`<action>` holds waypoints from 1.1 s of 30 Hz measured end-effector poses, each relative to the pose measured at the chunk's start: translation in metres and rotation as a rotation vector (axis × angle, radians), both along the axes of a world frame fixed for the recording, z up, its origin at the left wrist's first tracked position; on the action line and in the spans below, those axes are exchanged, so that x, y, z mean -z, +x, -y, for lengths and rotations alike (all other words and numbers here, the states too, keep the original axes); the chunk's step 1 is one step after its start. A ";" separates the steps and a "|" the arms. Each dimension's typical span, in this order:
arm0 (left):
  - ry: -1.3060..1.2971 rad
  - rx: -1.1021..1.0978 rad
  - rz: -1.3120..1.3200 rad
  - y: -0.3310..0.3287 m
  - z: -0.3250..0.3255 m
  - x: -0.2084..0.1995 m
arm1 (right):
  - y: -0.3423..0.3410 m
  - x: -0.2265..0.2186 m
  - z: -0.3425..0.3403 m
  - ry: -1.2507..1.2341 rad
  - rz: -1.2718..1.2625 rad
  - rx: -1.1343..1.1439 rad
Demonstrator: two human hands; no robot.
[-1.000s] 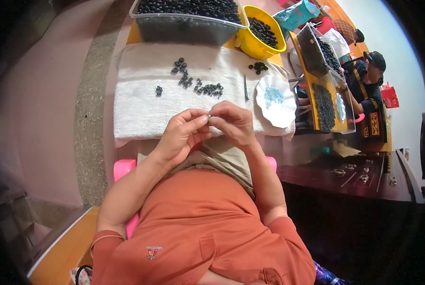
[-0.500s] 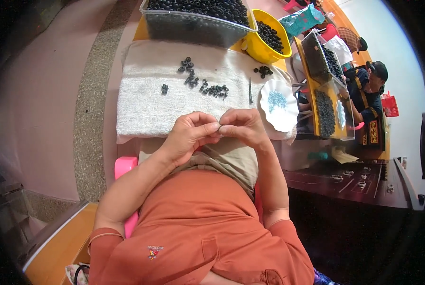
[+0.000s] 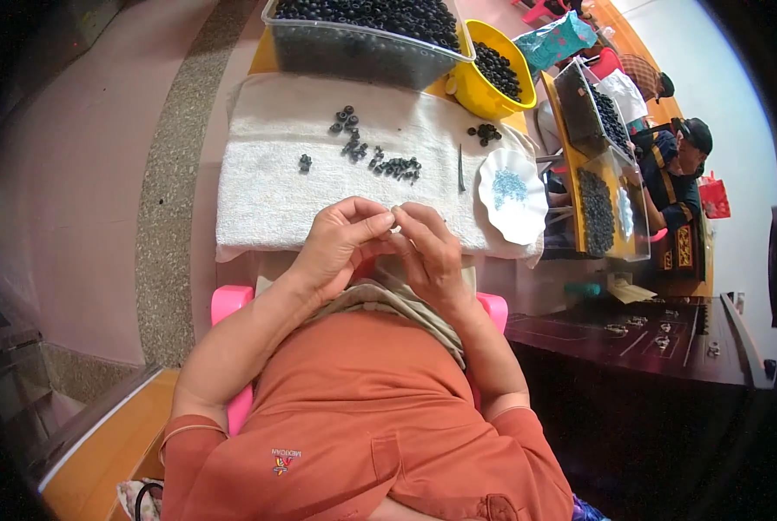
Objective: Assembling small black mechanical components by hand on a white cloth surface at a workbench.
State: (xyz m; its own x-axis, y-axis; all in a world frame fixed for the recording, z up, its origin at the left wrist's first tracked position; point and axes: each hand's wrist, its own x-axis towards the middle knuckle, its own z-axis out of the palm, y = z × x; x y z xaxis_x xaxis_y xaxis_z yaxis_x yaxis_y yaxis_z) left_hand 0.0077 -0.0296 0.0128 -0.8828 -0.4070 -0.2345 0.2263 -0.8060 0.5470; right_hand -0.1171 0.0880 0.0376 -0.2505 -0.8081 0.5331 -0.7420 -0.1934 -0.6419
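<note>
My left hand (image 3: 343, 239) and my right hand (image 3: 430, 252) meet fingertip to fingertip just above the near edge of a white towel (image 3: 267, 208). Thumb and forefinger of the left are pinched together. The right fingers bend in against them. Whatever sits between the fingertips is too small and covered to name. Beyond the hands, small black ring-shaped parts (image 3: 397, 168) lie in loose groups on the towel. Right of them are a slim dark pointed tool (image 3: 461, 167) and a white scalloped plate (image 3: 522, 227) bearing tiny pale blue pieces (image 3: 507, 187).
Behind the towel stand a clear bin (image 3: 353, 61) and a yellow basin (image 3: 458, 87), both holding black parts. A few more black parts (image 3: 484, 134) lie near the basin. At right, a person in a dark cap (image 3: 692, 135) sits by other clear bins (image 3: 597, 208). A dark table (image 3: 631, 347) is nearer.
My right hand has turned and its fingers have shifted over the left fingertips, with the wrist drawn slightly inward. The left hand stays nearly in place. The groups on the towel look the same.
</note>
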 end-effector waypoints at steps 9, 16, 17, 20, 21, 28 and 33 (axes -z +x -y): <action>-0.003 -0.104 -0.014 0.001 0.014 -0.007 | -0.071 0.006 0.008 0.271 0.021 0.170; -0.011 -0.153 -0.086 0.003 0.026 -0.006 | -0.077 0.008 0.029 0.398 -0.308 0.223; -0.011 -0.153 -0.086 0.003 0.026 -0.005 | -0.078 0.011 0.033 0.399 -0.309 0.222; -0.021 -0.145 -0.077 0.003 0.026 -0.003 | -0.076 0.012 0.041 0.431 -0.353 0.250; -0.021 -0.143 -0.080 0.002 0.026 -0.003 | -0.074 0.009 0.043 0.453 -0.356 0.257; -0.010 -0.143 -0.070 0.003 0.025 -0.003 | -0.079 0.014 0.046 0.475 -0.440 0.221; -0.016 -0.143 -0.066 0.002 0.025 -0.003 | -0.078 0.019 0.042 0.484 -0.570 0.214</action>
